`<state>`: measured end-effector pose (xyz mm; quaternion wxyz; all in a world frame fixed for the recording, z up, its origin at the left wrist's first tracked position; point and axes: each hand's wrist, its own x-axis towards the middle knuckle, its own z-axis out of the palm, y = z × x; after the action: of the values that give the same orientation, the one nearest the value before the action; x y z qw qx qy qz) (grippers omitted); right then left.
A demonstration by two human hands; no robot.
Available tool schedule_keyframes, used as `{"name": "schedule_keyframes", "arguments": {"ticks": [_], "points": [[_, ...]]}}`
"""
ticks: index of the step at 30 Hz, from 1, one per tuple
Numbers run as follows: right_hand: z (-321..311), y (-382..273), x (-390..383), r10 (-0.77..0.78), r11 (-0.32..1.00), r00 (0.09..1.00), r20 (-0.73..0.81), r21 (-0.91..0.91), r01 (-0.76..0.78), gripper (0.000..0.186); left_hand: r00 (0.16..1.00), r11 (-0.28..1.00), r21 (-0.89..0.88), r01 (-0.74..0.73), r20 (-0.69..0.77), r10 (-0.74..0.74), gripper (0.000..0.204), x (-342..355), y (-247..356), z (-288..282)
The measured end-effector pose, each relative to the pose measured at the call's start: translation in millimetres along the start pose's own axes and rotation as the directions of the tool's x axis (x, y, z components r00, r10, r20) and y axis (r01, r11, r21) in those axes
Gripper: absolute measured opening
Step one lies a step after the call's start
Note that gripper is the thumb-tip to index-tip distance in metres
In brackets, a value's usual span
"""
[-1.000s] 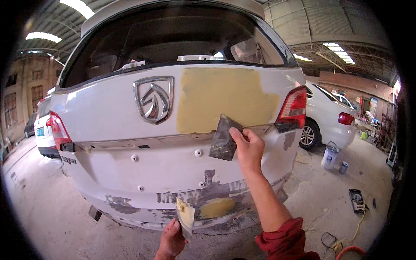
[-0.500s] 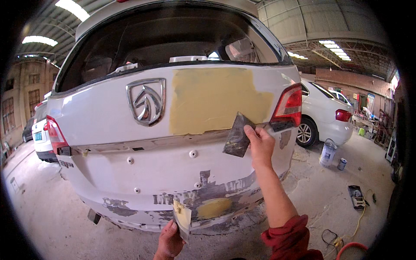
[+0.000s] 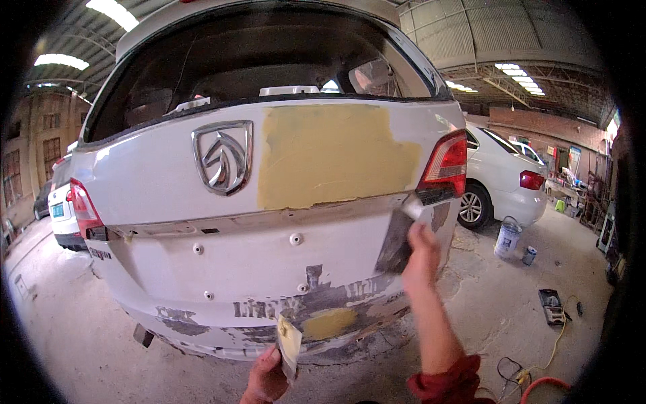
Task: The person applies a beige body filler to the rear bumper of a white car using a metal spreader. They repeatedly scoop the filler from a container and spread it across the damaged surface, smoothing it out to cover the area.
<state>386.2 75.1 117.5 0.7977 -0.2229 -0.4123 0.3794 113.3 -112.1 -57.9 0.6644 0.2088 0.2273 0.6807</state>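
Observation:
In front of me is the white tailgate (image 3: 249,259) of a car. A broad coat of yellow body filler (image 3: 336,155) covers its upper right, beside the chrome badge (image 3: 223,158). A smaller filler patch (image 3: 330,324) lies low on the scuffed grey area. Low in the middle, my left hand (image 3: 266,377) is closed on a flat putty knife (image 3: 289,347) carrying yellow filler, held upright. My right hand (image 3: 422,259), blurred by motion, grips a dark flat spreader (image 3: 393,244) below the right tail light (image 3: 445,161). Whether the spreader touches the panel I cannot tell.
Another white car (image 3: 501,175) stands at the right, with a white bucket (image 3: 508,239) and a small can (image 3: 529,255) on the floor near it. A black case (image 3: 552,306), a yellow cord (image 3: 557,343) and a red hose (image 3: 542,385) lie at the lower right.
My right hand has moved right and down with the spreader, away from the lower edge of the large filler coat. My left hand with the putty knife has shifted slightly right.

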Motion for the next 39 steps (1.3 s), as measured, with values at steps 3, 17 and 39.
{"name": "schedule_keyframes", "arguments": {"ticks": [3, 17, 39], "points": [[32, 0, -95, 0.506, 0.861, 0.829, 0.236, -0.077, -0.503, 0.042, 0.966, 0.982, 0.009, 0.19, 0.179, -0.188, 0.043, 10, -26, -48], [68, 16, -82, 0.113, 0.932, 0.912, 0.395, -0.361, 0.041, 0.03, 0.991, 0.992, -0.086, -0.089, 0.097, 0.097, 0.028, -6, 16, 4], [84, 6, -8, -0.082, 0.914, 0.97, 0.227, -0.371, 0.164, 0.038, 0.988, 0.996, 0.005, -0.086, 0.127, 0.085, 0.033, 10, 9, -11]]}}
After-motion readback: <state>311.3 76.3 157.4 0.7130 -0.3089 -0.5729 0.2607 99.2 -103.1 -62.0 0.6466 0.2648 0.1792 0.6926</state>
